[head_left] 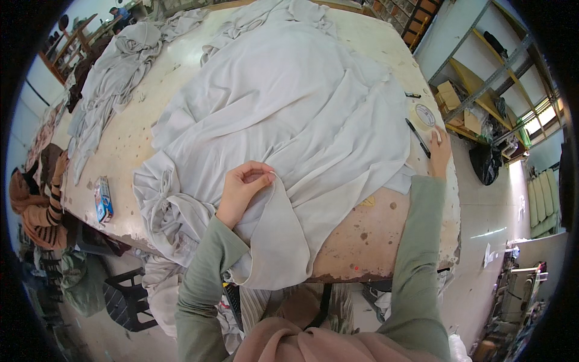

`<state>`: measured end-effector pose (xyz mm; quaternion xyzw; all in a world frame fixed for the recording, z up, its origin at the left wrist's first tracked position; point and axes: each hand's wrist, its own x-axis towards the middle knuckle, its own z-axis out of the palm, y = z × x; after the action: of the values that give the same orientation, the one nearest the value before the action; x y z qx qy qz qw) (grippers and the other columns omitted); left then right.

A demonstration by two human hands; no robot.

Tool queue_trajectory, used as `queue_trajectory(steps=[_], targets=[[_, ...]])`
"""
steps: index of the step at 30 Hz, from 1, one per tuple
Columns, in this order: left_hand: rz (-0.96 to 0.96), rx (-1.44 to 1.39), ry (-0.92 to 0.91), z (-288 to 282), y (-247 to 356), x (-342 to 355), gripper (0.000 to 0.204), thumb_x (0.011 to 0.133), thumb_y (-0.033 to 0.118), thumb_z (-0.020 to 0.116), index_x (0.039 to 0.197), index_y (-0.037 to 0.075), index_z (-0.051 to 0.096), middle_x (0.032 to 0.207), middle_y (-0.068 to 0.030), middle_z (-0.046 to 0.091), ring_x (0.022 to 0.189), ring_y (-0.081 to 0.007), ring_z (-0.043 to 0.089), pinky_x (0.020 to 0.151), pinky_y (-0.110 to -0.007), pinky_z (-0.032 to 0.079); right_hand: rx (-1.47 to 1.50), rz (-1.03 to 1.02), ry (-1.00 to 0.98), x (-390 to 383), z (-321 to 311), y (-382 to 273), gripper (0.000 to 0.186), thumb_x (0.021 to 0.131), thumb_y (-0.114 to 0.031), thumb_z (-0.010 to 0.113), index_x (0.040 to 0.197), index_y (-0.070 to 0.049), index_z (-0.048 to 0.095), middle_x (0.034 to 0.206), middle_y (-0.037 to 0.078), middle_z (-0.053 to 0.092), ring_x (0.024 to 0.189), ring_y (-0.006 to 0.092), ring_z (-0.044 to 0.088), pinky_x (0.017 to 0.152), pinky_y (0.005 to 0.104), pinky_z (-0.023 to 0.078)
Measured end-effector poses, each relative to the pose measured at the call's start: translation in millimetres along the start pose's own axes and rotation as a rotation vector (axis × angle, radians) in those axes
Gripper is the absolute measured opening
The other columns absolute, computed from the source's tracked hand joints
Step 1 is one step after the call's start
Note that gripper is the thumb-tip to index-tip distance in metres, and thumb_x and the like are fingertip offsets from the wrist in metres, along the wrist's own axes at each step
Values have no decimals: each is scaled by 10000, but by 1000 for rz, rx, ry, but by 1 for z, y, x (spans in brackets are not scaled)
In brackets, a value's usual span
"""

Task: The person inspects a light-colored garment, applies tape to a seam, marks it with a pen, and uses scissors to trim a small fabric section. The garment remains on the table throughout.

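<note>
A large pale grey cloth (265, 90) lies in loose folds over the table. My left hand (244, 187) pinches its edge between thumb and fingertips, and a turned-back flap hangs toward me over the front edge. At the table's right side, my right hand (440, 151) has its fingers bent at the near rim of a roll of pale tape (424, 116). Something small and white shows at those fingertips, too small to name. Beside that hand lies a black pen (417, 137), and a short dark object (412, 95) sits farther back.
The worn wooden table (356, 241) also bears more grey cloth (117, 75) at the far left and a blue-red pack (103, 199). A person in a striped sleeve (51, 208) is at the left side. A black plastic stool (128, 298) and metal shelving (482, 90) stand nearby.
</note>
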<state>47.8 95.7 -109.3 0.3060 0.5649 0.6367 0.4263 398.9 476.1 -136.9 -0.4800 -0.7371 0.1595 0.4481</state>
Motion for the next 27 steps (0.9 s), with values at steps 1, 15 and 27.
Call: queue_trajectory(steps=[1, 15, 27], targets=[[17, -28, -6, -1, -1, 0, 230, 843, 74, 662, 1049, -7, 598, 859, -26, 643, 759, -75, 568, 695, -215, 458, 15, -97, 48, 4, 5, 4, 402, 898, -255, 547, 1249, -59, 563, 1294, 142, 526, 1107, 279, 525, 886, 349, 446], [144, 264, 158, -21, 29, -11, 249, 958, 181, 519, 1111, -6, 580, 1018, -73, 635, 969, -123, 583, 841, -271, 472, 374, -138, -281, 7, 9, -137, 383, 821, -204, 691, 1154, -87, 541, 921, 48, 565, 876, 149, 513, 787, 281, 428], [229, 76, -158, 44, 47, -110, 422, 917, 224, 566, 1241, 11, 401, 1081, -77, 468, 1107, -182, 437, 1042, -337, 273, 756, -283, -1242, -128, 36, -286, 240, 953, -114, 494, 1164, -41, 582, 983, 11, 552, 962, 115, 520, 851, 273, 411]])
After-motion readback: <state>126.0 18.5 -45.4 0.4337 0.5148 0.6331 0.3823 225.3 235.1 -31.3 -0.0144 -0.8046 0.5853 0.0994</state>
